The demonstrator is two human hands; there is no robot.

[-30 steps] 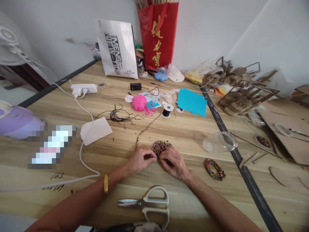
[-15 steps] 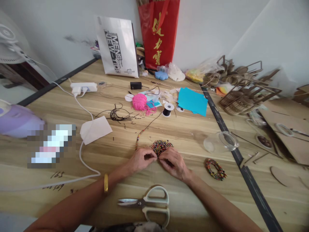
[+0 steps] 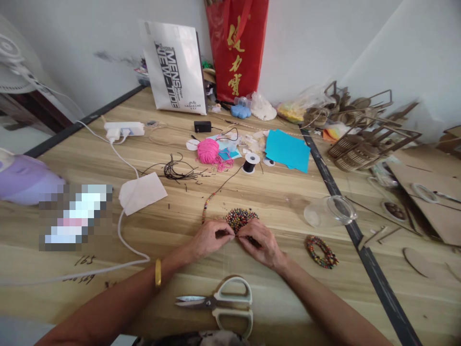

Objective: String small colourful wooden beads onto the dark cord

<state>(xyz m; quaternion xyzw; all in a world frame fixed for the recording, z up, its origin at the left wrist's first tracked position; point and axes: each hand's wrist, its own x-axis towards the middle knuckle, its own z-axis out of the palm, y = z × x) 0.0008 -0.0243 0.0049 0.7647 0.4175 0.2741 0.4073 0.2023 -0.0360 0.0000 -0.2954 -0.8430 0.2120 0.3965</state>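
Beaded cord (image 3: 206, 205) at twelve o'clock from my left hand (image 3: 212, 238), long axis slanting toward one, that hand and my right hand (image 3: 258, 240) pinched narrow at the bead pile (image 3: 239, 217), what they hold unclear on my feed

A: How's the light?

B: Moderate and diffuse, leaving the wall (image 3: 295, 43) a flat grey. Its direction is hard to tell; shadows are faint and soft-edged.

A: Any glare?

B: A pale sheen on the near part of the table (image 3: 283, 310), right of the scissors (image 3: 216, 302), whose blades (image 3: 192, 299) catch light too. The clear jar (image 3: 338, 210) on the right shows small glints.

A: And sharpness?

B: Fair around the middle, though the small beads (image 3: 239, 218) run together. The fan (image 3: 9, 47) at far left and the cardboard (image 3: 432, 211) toward the right look soft and stretched.

A: That patch (image 3: 77, 216) on the left?

B: Coarse pixel blocks, brightest at the centre, hiding detail.
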